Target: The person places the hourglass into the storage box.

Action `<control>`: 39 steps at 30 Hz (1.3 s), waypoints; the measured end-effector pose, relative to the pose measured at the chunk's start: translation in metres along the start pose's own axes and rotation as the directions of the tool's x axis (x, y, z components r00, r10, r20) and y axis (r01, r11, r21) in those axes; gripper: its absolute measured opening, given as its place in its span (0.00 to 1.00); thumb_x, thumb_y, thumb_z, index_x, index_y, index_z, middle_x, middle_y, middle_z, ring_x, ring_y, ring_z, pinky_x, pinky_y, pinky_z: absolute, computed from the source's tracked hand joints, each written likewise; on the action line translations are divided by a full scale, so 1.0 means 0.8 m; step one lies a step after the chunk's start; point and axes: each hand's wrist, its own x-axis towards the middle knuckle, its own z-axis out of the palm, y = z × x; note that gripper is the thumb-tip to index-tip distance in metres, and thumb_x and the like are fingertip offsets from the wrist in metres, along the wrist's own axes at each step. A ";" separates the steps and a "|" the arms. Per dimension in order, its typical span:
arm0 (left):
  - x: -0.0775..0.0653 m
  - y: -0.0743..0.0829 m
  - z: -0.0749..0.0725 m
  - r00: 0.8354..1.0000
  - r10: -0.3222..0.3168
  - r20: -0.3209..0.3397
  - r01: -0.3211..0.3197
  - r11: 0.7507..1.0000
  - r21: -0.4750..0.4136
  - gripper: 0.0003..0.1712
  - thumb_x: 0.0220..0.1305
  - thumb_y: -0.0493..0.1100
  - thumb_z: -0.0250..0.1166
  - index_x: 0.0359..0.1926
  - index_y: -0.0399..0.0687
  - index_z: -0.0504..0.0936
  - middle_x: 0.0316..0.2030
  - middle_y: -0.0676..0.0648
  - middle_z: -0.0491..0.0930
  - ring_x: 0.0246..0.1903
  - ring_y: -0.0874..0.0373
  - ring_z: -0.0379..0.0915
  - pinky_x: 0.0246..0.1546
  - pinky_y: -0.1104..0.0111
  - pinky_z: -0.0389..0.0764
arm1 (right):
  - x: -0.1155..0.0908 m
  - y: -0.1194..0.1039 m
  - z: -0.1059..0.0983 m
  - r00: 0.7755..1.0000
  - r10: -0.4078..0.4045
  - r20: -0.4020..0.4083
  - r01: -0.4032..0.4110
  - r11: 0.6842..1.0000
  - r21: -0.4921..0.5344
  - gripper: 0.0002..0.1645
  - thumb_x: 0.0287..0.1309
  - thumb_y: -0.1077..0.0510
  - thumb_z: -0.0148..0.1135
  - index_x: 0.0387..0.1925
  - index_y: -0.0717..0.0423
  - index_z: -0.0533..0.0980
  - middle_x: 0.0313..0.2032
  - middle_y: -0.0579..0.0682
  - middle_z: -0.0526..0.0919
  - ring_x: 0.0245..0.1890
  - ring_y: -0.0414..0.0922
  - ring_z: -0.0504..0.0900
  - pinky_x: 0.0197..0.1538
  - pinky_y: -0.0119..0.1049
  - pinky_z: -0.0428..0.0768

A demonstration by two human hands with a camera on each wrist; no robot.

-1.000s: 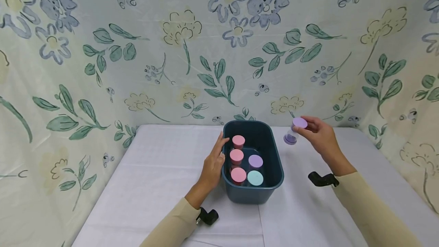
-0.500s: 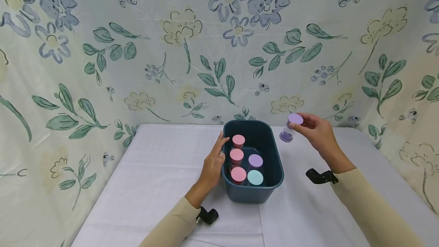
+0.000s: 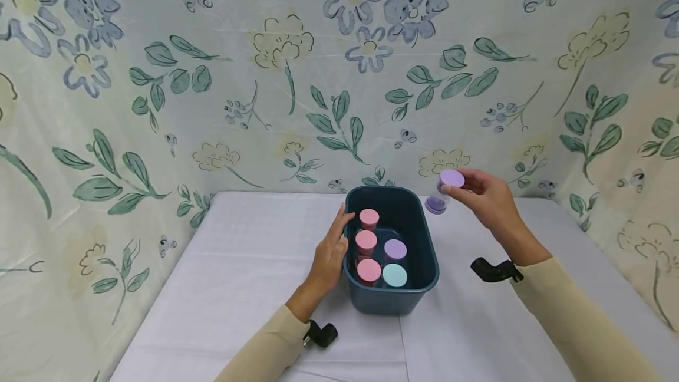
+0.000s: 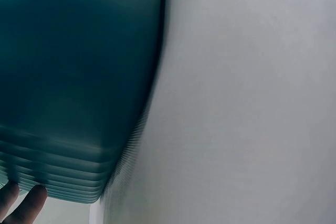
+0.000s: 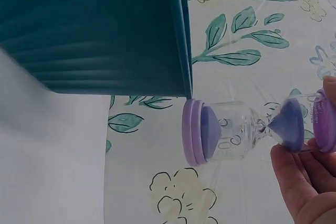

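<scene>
A purple-capped sand timer (image 3: 437, 201) with purple sand is held at its upper end by my right hand (image 3: 490, 202), thumb and fingers pinching it. It hangs tilted above the table, just off the right rim of a dark blue-green plastic bin (image 3: 389, 302). In the right wrist view its lower cap (image 5: 194, 132) is right by the bin's rim. My left hand (image 3: 328, 255) rests along the bin's left wall, fingers mostly straight and fingertips at the rim. Inside the bin stand several pink-capped timers (image 3: 366, 240), a purple-capped one (image 3: 395, 249) and a light-blue-capped one (image 3: 395, 275).
White cloth covers the table (image 3: 254, 252). Behind it hangs a floral curtain (image 3: 286, 134), which also runs down both sides. Each wrist carries a black camera mount, such as the right one (image 3: 495, 271).
My right hand has moved left and slightly up with the sand timer, bringing it closer to the bin's right rim. My left hand and the bin have stayed in place.
</scene>
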 end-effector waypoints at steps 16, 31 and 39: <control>-0.001 -0.001 0.001 1.000 -0.007 0.010 0.007 1.000 -0.008 0.30 0.71 0.47 0.37 0.72 0.52 0.59 0.75 0.52 0.46 0.73 0.60 0.44 0.67 0.51 0.57 | -0.003 -0.019 0.010 0.998 -0.059 0.015 0.058 0.996 0.061 0.32 0.55 0.46 0.68 0.57 0.58 0.73 0.55 0.55 0.79 0.54 0.50 0.79 0.53 0.35 0.77; 0.000 -0.003 0.001 1.000 -0.007 0.006 0.008 1.000 -0.008 0.30 0.72 0.49 0.36 0.72 0.53 0.60 0.75 0.52 0.46 0.73 0.59 0.44 0.67 0.51 0.57 | 0.003 -0.023 0.034 0.989 -0.097 0.114 0.080 0.987 0.140 0.29 0.56 0.52 0.68 0.56 0.60 0.71 0.53 0.55 0.77 0.53 0.51 0.78 0.49 0.33 0.79; 0.001 -0.002 0.001 1.000 -0.005 0.005 0.005 1.000 -0.005 0.30 0.72 0.48 0.37 0.72 0.54 0.59 0.75 0.53 0.46 0.73 0.59 0.43 0.67 0.51 0.57 | 0.007 -0.017 0.046 0.972 -0.151 0.182 0.133 0.985 0.107 0.29 0.56 0.53 0.69 0.56 0.61 0.72 0.53 0.57 0.77 0.54 0.55 0.78 0.50 0.40 0.80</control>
